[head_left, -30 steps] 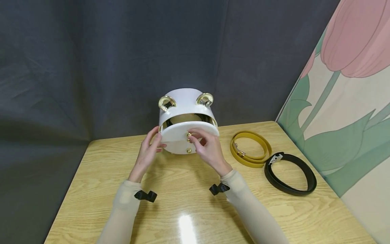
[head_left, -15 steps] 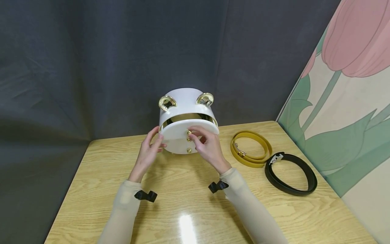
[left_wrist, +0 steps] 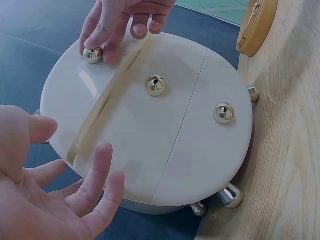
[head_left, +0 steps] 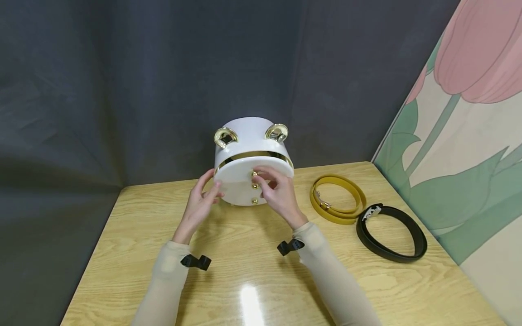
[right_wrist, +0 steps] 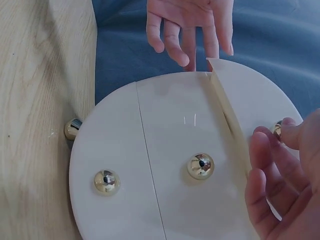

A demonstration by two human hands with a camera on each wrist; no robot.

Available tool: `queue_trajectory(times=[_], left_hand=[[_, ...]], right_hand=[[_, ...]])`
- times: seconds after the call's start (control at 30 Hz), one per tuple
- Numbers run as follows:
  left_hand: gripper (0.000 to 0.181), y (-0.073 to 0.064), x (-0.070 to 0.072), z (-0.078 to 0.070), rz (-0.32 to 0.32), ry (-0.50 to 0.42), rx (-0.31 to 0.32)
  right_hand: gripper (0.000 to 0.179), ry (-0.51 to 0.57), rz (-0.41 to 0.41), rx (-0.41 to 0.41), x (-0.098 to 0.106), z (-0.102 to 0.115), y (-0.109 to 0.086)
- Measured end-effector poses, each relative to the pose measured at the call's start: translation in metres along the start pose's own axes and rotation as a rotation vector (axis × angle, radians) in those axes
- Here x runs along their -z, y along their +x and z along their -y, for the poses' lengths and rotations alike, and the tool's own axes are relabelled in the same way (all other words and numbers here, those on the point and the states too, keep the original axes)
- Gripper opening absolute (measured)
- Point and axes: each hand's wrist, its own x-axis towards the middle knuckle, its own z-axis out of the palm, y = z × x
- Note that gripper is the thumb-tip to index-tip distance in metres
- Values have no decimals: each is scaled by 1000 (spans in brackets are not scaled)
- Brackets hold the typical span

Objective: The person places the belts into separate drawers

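Head view: 1 white box (head_left: 249, 129), rounded, standing on 1 wood-grain tabletop (head_left: 134, 244) near its back edge, dark curtain (head_left: 195, 68) behind; fitted with 2 gold ear-shaped rings (head_left: 279, 131) and 3 gold knobs (head_left: 255, 186) in a column down its front, a narrow gap showing above that front. Tabletop extends left of the box to a slanting side edge, and forward of it in a broad stretch between 2 pale sleeves (head_left: 163, 280), each with 1 black wrist device (head_left: 196, 262). Right of the box, 2 coiled belts: 1 yellow belt (head_left: 335, 218), nearer; 1 black belt (head_left: 393, 255), farther out, toward the edge beside a tulip-patterned panel (head_left: 440, 181). Left hand (head_left: 197, 206) at the box's left side, grip unclosed; right hand (head_left: 281, 194) before the box, grip pinching the uppermost knob (head_left: 254, 174) between thumb and finger. Left wrist view: left hand's fingers spread at the box's rim, contact uncertain; upper front section (left_wrist: 65, 95) standing proud of the section below; 3 gold feet (left_wrist: 230, 195) visible under the box; part of the yellow belt beyond it. Right wrist view: all 3 knobs, the uppermost partly covered by the right hand's fingertips; 1 foot beside the tabletop surface; left hand past the box's far rim.
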Motion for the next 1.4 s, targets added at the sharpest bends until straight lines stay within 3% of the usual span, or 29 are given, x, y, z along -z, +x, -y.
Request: queue_trajectory(times=[0.33, 1.23, 1.4], left_hand=[[61, -3, 0, 3, 7, -29, 2], [63, -3, 4, 4, 31, 39, 34], [63, -2, 3, 4, 27, 21, 30]], right_hand=[[23, 63, 3, -34, -3, -3, 3], [25, 138, 8, -158, -3, -6, 17], [25, 138, -2, -137, -4, -8, 17]])
